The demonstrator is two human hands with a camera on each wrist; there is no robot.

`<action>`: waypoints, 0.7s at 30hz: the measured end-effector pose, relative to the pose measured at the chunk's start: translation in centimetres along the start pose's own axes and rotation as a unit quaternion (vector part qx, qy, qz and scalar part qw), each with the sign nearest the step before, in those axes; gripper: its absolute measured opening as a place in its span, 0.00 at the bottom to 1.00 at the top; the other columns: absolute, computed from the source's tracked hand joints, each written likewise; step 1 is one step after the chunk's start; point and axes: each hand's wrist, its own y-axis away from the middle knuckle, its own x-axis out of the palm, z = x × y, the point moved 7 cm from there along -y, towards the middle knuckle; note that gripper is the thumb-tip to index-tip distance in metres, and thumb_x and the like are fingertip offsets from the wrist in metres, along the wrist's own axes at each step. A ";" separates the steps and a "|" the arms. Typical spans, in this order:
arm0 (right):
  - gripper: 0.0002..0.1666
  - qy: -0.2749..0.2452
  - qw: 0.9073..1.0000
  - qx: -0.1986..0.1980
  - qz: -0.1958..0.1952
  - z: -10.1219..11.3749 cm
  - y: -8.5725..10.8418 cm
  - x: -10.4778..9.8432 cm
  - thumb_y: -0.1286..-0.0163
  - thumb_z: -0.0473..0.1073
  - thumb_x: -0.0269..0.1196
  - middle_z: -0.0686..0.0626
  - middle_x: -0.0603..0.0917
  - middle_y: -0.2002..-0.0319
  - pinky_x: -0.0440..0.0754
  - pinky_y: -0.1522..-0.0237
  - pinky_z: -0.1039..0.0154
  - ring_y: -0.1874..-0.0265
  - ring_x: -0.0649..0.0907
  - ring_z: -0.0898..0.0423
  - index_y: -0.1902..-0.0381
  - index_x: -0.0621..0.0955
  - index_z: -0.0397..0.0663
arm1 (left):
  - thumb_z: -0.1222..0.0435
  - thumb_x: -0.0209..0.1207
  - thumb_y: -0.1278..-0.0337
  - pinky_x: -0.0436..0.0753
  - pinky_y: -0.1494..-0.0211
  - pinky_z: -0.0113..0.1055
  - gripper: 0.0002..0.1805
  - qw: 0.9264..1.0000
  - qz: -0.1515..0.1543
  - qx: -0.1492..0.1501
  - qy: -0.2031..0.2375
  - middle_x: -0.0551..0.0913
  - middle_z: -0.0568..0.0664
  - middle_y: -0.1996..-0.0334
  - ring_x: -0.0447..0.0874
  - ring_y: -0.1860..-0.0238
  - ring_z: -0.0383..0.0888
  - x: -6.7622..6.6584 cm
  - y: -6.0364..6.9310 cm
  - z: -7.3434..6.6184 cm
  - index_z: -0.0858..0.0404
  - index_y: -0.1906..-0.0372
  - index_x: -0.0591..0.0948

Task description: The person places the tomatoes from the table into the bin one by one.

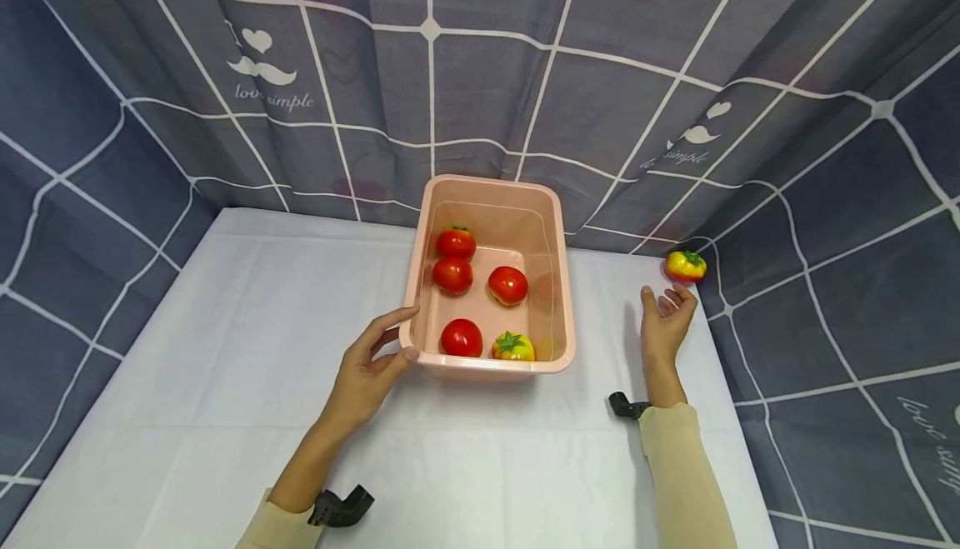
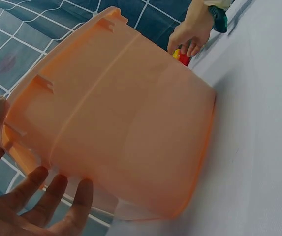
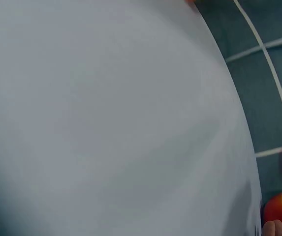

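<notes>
A pale pink plastic bin point(image 1: 561, 282) stands on the white table with several red tomatoes point(image 1: 507, 285) inside. A yellow-and-red, tomato-like fruit point(image 1: 513, 346) with a green top lies at its near end. My left hand point(image 1: 363, 378) holds the bin's near left corner, thumb and fingers spread around the rim and wall, as the left wrist view point(image 2: 27, 211) also shows. Far to the right, my right hand point(image 1: 666, 328) is just in front of another yellow-and-red fruit point(image 1: 686, 267), its fingers loosely bent. In the right wrist view only fingertips show before that fruit point(image 3: 281, 206); contact cannot be told.
Dark grey checked curtains point(image 1: 495, 91) hang behind the table and along both sides. The second fruit is at the table's far right corner, close to the right curtain point(image 1: 840, 307). White cloth covers the table point(image 1: 225, 349). A black strap mount point(image 1: 341, 507) is on each wrist.
</notes>
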 end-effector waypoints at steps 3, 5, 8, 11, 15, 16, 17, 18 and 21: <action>0.41 -0.014 0.999 0.027 -0.039 -0.8 -1.7 -0.7 0.27 0.46 0.72 0.52 0.72 0.42 0.72 0.43 0.72 0.42 0.74 0.53 0.25 0.67 0.41 | 0.73 0.66 0.28 0.91 0.43 0.30 0.33 1.000 0.000 0.001 -0.003 0.72 0.44 0.22 0.78 0.30 0.43 0.0 0.0 -0.2 0.54 0.22 0.73; 0.42 -0.012 0.997 0.040 -0.057 -1.2 -2.6 -1.0 0.29 0.47 0.74 0.53 0.71 0.43 0.72 0.43 0.72 0.43 0.74 0.54 0.25 0.67 0.42 | 0.73 0.66 0.28 0.91 0.43 0.31 0.33 1.000 0.000 0.001 -0.004 0.72 0.45 0.22 0.78 0.30 0.45 0.0 0.1 -0.2 0.54 0.22 0.73; 0.43 -0.007 0.996 0.063 -0.068 -1.7 -3.6 -1.3 0.29 0.47 0.75 0.54 0.69 0.40 0.73 0.38 0.69 0.42 0.73 0.55 0.25 0.66 0.47 | 0.73 0.66 0.28 0.91 0.44 0.31 0.33 1.000 0.000 0.001 -0.005 0.72 0.45 0.22 0.78 0.30 0.48 0.0 0.1 -0.2 0.54 0.22 0.73; 0.45 0.004 0.994 0.081 -0.070 -2.3 -4.3 -1.4 0.30 0.49 0.76 0.54 0.68 0.36 0.74 0.31 0.67 0.40 0.72 0.57 0.24 0.65 0.52 | 0.73 0.66 0.28 0.91 0.44 0.31 0.33 1.000 0.000 -0.001 -0.005 0.72 0.45 0.22 0.77 0.29 0.52 0.0 0.1 -0.2 0.53 0.22 0.74; 0.49 0.015 0.994 0.086 -0.068 -2.4 -5.3 -1.3 0.31 0.50 0.77 0.48 0.67 0.30 0.73 0.24 0.66 0.38 0.71 0.56 0.23 0.63 0.50 | 0.73 0.65 0.28 0.91 0.44 0.31 0.33 1.000 0.001 0.001 -0.004 0.72 0.46 0.22 0.77 0.29 0.50 0.0 0.0 -0.1 0.53 0.22 0.74; 0.49 0.017 0.993 0.090 -0.069 -2.4 -5.6 -1.4 0.32 0.51 0.77 0.47 0.67 0.29 0.72 0.23 0.66 0.37 0.70 0.57 0.22 0.63 0.51 | 0.73 0.65 0.28 0.91 0.44 0.31 0.33 1.000 0.001 0.001 -0.003 0.72 0.46 0.22 0.77 0.29 0.49 0.0 0.0 -0.1 0.53 0.22 0.73; 0.50 0.017 0.993 0.096 -0.070 -2.6 -5.9 -1.4 0.32 0.52 0.77 0.47 0.66 0.27 0.71 0.22 0.68 0.36 0.70 0.57 0.22 0.62 0.52 | 0.73 0.65 0.27 0.91 0.43 0.31 0.33 1.000 0.002 0.004 -0.004 0.71 0.46 0.22 0.77 0.29 0.48 0.0 0.0 -0.1 0.54 0.22 0.73; 0.50 0.018 0.992 0.101 -0.071 -2.6 -6.2 -1.5 0.32 0.52 0.77 0.46 0.66 0.26 0.70 0.21 0.68 0.35 0.69 0.57 0.22 0.62 0.52 | 0.73 0.65 0.27 0.91 0.43 0.31 0.33 1.000 0.003 0.004 -0.004 0.71 0.46 0.22 0.77 0.29 0.48 0.0 0.0 -0.1 0.54 0.22 0.73; 0.52 0.029 0.990 0.123 -0.066 -3.0 -7.0 -1.4 0.32 0.55 0.77 0.47 0.64 0.21 0.66 0.19 0.69 0.29 0.67 0.56 0.20 0.60 0.57 | 0.73 0.65 0.28 0.91 0.43 0.31 0.33 1.000 0.002 0.001 -0.004 0.71 0.46 0.22 0.78 0.29 0.48 0.0 0.1 -0.1 0.54 0.22 0.73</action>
